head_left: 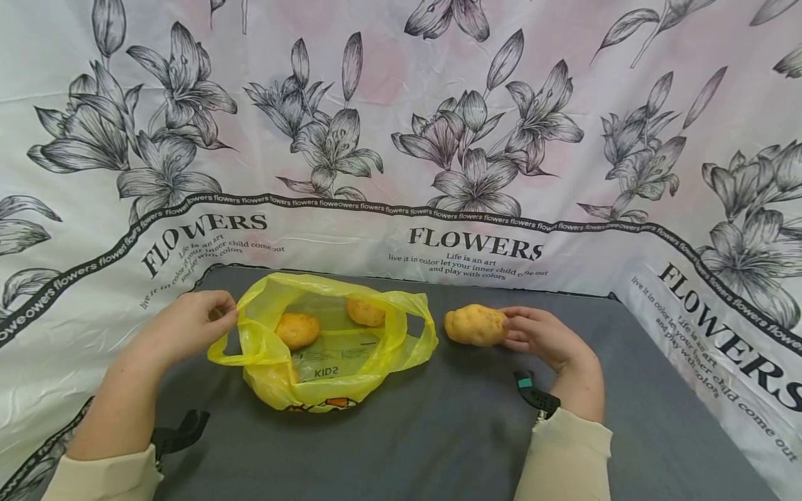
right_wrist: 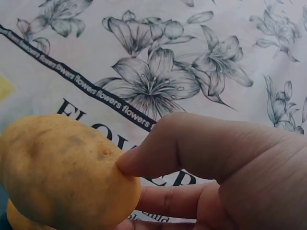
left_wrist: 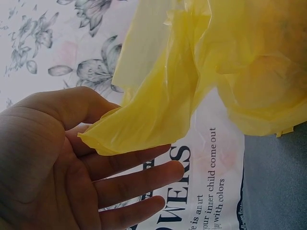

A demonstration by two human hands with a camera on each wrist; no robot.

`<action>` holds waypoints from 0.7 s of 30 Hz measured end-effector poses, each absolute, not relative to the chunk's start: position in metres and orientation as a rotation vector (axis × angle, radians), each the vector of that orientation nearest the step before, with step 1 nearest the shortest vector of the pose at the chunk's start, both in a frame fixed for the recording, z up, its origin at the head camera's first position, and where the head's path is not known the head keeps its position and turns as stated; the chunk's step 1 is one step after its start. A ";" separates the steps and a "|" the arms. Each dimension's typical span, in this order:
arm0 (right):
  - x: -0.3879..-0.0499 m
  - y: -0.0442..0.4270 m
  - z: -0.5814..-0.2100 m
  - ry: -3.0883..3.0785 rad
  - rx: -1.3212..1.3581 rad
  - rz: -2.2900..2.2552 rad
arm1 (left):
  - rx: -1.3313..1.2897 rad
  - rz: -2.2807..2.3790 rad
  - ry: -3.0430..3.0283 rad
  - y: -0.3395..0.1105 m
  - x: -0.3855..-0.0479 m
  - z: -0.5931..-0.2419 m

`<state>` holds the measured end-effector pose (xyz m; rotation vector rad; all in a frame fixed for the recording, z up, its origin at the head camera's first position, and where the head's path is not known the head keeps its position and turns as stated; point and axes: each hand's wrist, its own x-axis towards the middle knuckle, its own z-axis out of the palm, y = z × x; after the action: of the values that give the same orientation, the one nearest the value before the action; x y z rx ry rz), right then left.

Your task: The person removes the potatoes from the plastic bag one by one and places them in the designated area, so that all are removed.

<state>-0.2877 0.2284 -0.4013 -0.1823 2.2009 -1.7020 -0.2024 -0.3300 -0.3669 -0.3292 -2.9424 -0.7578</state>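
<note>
A yellow plastic bag (head_left: pixel 341 386) lies with its mouth spread on the grey table. Inside it are a potato (head_left: pixel 297 330) at the left and another potato (head_left: pixel 366 312) at the back; a third rounded shape shows dimly through the front left side. My left hand (head_left: pixel 203 320) pinches the bag's left edge between thumb and forefinger, the other fingers extended (left_wrist: pixel 134 184). To the right of the bag, my right hand (head_left: pixel 539 334) pinches a potato (right_wrist: pixel 67 172) by its right end. Under that potato, a second yellow rounded surface (right_wrist: pixel 24 221) peeks out in the right wrist view.
A white flower-printed sheet (head_left: pixel 351 240) hangs behind the grey table (head_left: pixel 351 452) and along both sides. Black wrist mounts (head_left: pixel 182 433) sit at both forearms. The bag's right handle (head_left: pixel 426 334) stands up near the held potato.
</note>
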 end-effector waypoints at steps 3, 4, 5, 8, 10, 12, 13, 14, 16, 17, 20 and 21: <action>-0.287 0.232 -0.405 2.188 -0.175 -1.696 | -0.333 -0.758 -2.943 -0.331 -0.202 -0.368; -0.287 0.234 -0.407 2.182 -0.174 -1.692 | -0.333 -0.756 -2.943 -0.331 -0.202 -0.368; -0.287 0.234 -0.408 2.173 -0.172 -1.691 | -0.334 -0.758 -2.944 -0.330 -0.203 -0.368; -0.288 0.236 -0.413 2.148 -0.197 -1.666 | -0.326 -0.753 -2.948 -0.331 -0.203 -0.368; -0.288 0.236 -0.416 2.138 -0.177 -1.651 | -0.326 -0.753 -2.949 -0.331 -0.203 -0.368; -0.289 0.236 -0.419 2.137 -0.152 -1.629 | -0.327 -0.752 -2.950 -0.332 -0.204 -0.369; -0.289 0.235 -0.420 2.136 -0.125 -1.622 | -0.331 -0.753 -2.950 -0.332 -0.204 -0.369; -0.290 0.235 -0.422 2.136 -0.111 -1.609 | -0.335 -0.753 -2.950 -0.332 -0.204 -0.369; -0.290 0.236 -0.425 2.140 -0.096 -1.582 | -0.329 -0.751 -2.955 -0.332 -0.204 -0.369; -0.290 0.236 -0.426 2.140 -0.103 -1.569 | -0.328 -0.749 -2.958 -0.332 -0.204 -0.369; -0.291 0.236 -0.428 2.131 -0.125 -1.547 | -0.318 -0.748 -2.964 -0.331 -0.204 -0.368; -0.291 0.236 -0.428 2.125 -0.135 -1.542 | -0.320 -0.747 -2.963 -0.331 -0.204 -0.369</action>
<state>-0.2909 0.2360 -0.4283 -0.1349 2.1248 -1.5422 -0.2037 -0.3314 -0.3686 -0.3204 -2.9629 -0.7471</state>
